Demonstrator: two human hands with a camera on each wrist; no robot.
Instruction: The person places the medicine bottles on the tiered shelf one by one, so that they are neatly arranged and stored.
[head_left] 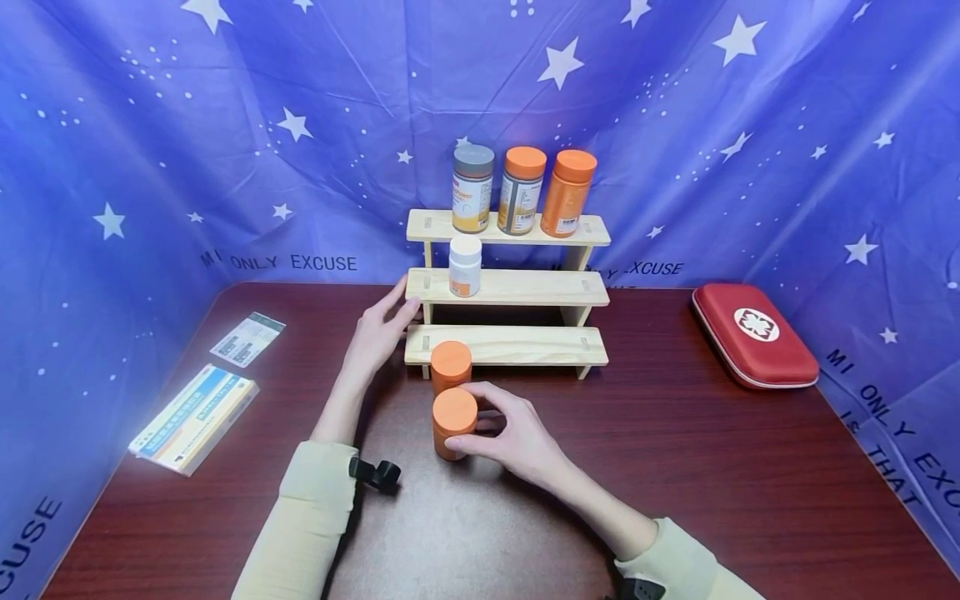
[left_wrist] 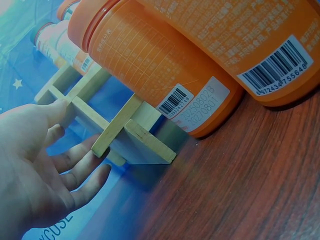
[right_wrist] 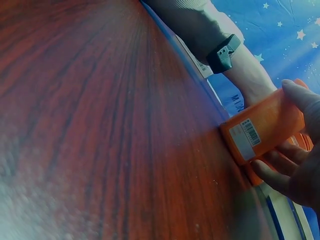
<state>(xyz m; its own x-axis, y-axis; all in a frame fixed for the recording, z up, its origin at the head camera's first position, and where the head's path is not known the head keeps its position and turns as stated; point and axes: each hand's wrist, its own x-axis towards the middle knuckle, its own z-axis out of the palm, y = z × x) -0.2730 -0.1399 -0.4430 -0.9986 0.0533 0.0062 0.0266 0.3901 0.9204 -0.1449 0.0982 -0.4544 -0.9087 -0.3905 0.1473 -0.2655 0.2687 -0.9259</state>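
Note:
My right hand (head_left: 517, 429) grips an orange-capped bottle (head_left: 454, 410) from its right side, thumb in front and fingers behind. Directly behind it, a second orange bottle (head_left: 450, 360) is partly hidden, in front of the lowest step of a three-tier wooden shelf (head_left: 517, 346). In the left wrist view, barcode labels show on both orange bottles. Resting against the shelf's left end near the middle tier, my left hand (head_left: 378, 329) has its fingers loosely extended. A small white bottle (head_left: 465, 267) stands on that tier.
On the top tier are a grey-capped bottle (head_left: 473, 190), an orange-capped bottle with a pale label (head_left: 521, 192) and an orange bottle (head_left: 569, 193). A red zip case (head_left: 757, 333) lies at right. A medicine box (head_left: 193, 417) and a blister pack (head_left: 248, 339) lie at left.

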